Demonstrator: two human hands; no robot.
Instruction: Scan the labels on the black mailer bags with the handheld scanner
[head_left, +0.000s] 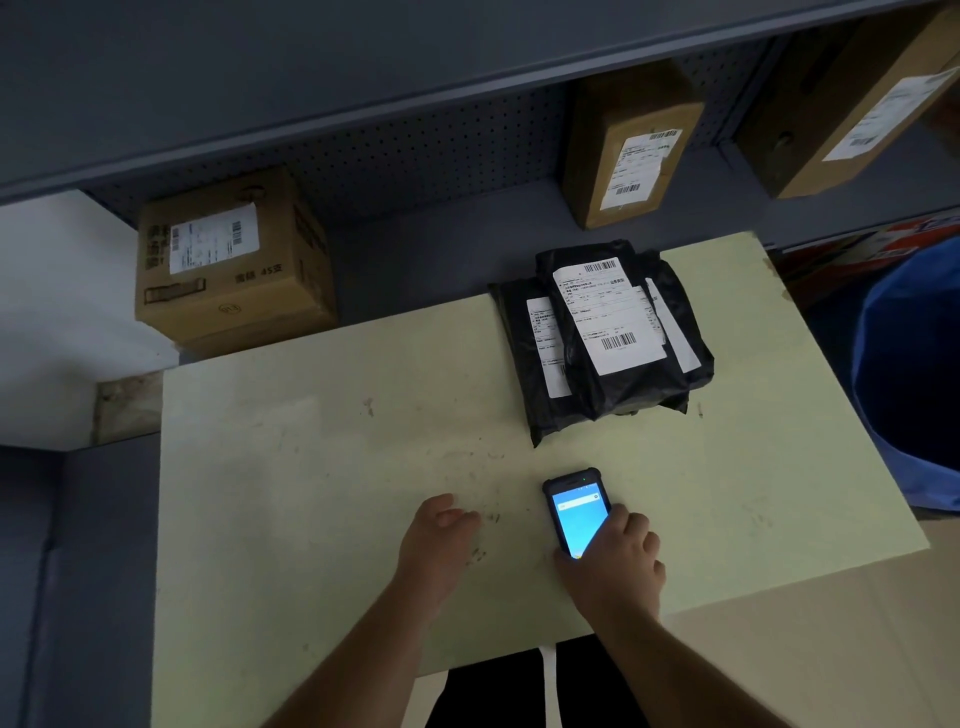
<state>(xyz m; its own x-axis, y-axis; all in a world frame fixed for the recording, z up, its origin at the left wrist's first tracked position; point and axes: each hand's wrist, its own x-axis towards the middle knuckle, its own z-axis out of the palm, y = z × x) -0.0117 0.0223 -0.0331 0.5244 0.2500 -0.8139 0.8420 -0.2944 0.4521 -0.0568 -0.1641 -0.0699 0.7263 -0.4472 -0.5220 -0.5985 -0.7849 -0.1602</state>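
Note:
A pile of black mailer bags lies at the far right of the pale green table, overlapping each other. The top bag carries a white label with barcodes, face up. The handheld scanner, dark-cased with a lit blue screen, lies on the table nearer to me. My right hand is closed around its lower end, fingers along its right side. To the scanner's left, my left hand rests on the tabletop holding nothing, fingers loosely curled.
A cardboard box with a label stands on the grey shelf behind the table at left. Two more labelled boxes lean at the back right. A blue bin stands beside the table's right edge.

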